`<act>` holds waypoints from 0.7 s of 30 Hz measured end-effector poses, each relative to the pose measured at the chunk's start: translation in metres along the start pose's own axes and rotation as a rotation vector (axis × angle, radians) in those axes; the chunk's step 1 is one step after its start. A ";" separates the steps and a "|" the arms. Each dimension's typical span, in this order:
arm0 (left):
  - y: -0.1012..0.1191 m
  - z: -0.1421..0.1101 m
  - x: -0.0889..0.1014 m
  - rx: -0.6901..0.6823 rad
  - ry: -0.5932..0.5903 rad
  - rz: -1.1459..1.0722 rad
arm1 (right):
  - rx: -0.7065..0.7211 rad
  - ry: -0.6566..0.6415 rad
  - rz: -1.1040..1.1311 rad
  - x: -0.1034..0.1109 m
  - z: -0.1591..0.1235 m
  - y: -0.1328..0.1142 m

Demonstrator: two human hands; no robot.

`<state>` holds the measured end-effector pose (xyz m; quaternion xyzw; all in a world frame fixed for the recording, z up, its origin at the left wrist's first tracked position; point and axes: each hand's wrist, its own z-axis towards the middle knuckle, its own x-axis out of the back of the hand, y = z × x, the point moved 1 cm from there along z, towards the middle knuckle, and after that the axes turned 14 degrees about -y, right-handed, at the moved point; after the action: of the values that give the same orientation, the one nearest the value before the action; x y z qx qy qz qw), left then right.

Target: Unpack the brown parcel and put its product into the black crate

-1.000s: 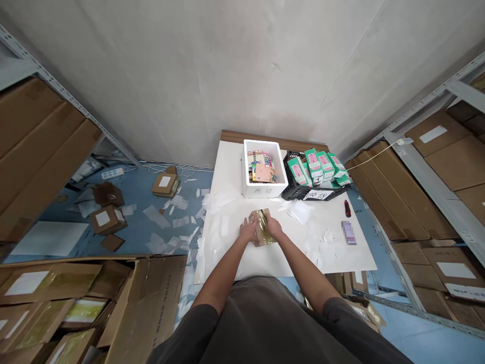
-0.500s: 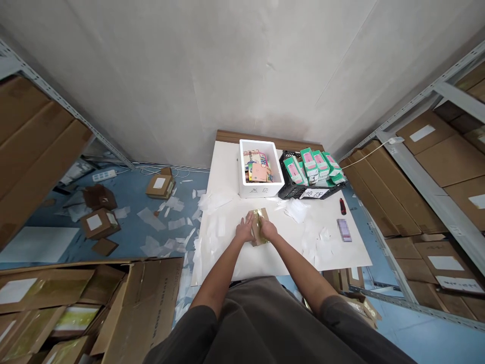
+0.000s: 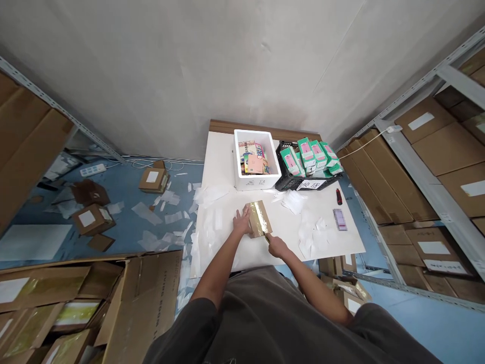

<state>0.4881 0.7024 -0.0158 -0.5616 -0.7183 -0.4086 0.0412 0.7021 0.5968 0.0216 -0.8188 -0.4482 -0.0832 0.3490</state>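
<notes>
A small brown cardboard box [image 3: 258,217] with shiny tape on top lies on the white table [image 3: 284,230], in front of me. My left hand [image 3: 241,221] rests flat against the box's left side. Just off the box's near corner, my right hand [image 3: 278,246] is closed on a thin yellowish tool [image 3: 267,237] that is too small to identify. The tool's tip points at the box's near edge.
Behind the box stand a white foam bin [image 3: 257,181] of coloured packs and a black crate [image 3: 288,186] with green packets [image 3: 310,154]. A red cutter [image 3: 339,196] lies at the right. Paper strips [image 3: 212,222] litter table and floor. Cartons [image 3: 91,218] and shelving [image 3: 435,151] flank the table.
My right hand has drawn back from the top of the box toward me, off its near corner. The box has turned slightly, and my left hand stays against it.
</notes>
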 end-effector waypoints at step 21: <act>0.034 -0.027 -0.011 -0.127 0.038 0.511 | -0.207 0.320 0.217 0.013 0.040 0.002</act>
<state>0.5104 0.6779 0.0146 -0.7185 -0.5251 -0.4395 0.1214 0.7041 0.6306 -0.0031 -0.8702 -0.2853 -0.2194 0.3366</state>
